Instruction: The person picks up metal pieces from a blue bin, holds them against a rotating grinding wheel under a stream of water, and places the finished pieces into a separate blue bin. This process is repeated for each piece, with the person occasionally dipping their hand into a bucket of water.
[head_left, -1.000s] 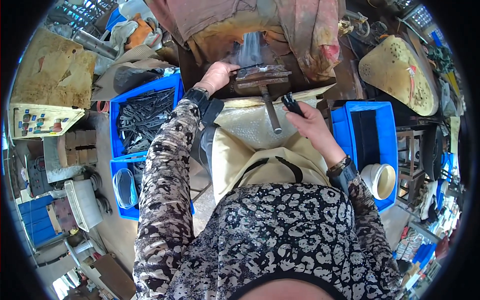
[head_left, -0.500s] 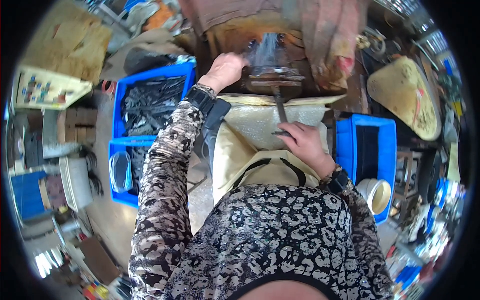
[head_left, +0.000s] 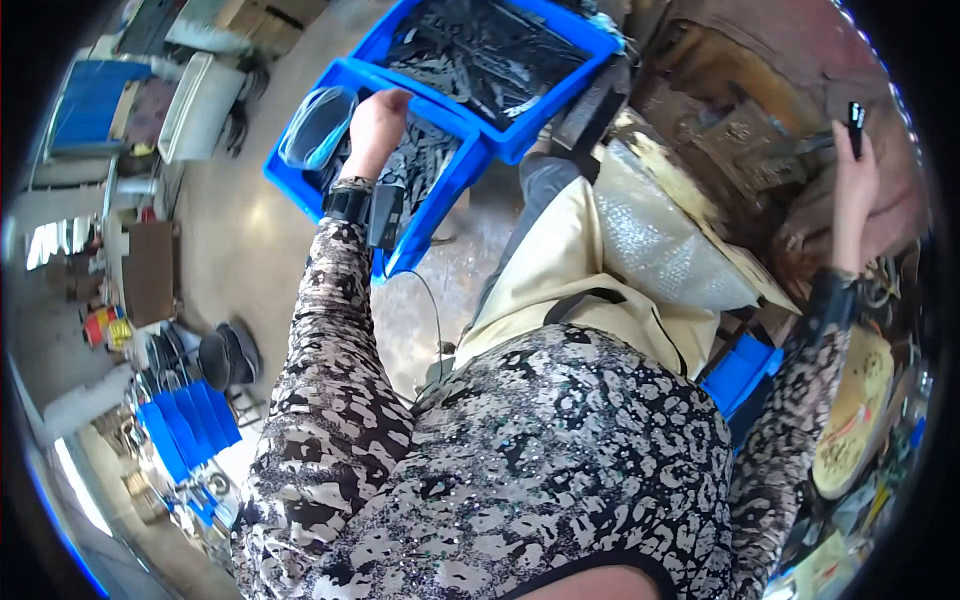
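Observation:
My left hand (head_left: 378,128) is over the nearer blue bin (head_left: 440,225), its fingers curled together; whether anything is in them I cannot make out. Thin dark pieces (head_left: 425,160) fill that bin, and a clear oval wrap or container with a blue edge (head_left: 318,128) rests at its left end. Out at the far right, my right hand (head_left: 856,185) is closed around a short black piece (head_left: 856,128) with a bright glint at its upper end. Brownish cloth hangs beside that hand.
A second blue bin (head_left: 490,60) of dark strips adjoins the first. In front of me is a stained work station (head_left: 740,150) with a bubble-wrap-covered edge (head_left: 660,225). Another blue bin (head_left: 742,375) stands by my right arm, near a yellowish padded board (head_left: 855,415).
My view has turned left. My left hand has left the water stream for the bin. My right hand has let go of the long tool handle and now holds the black piece out to the right.

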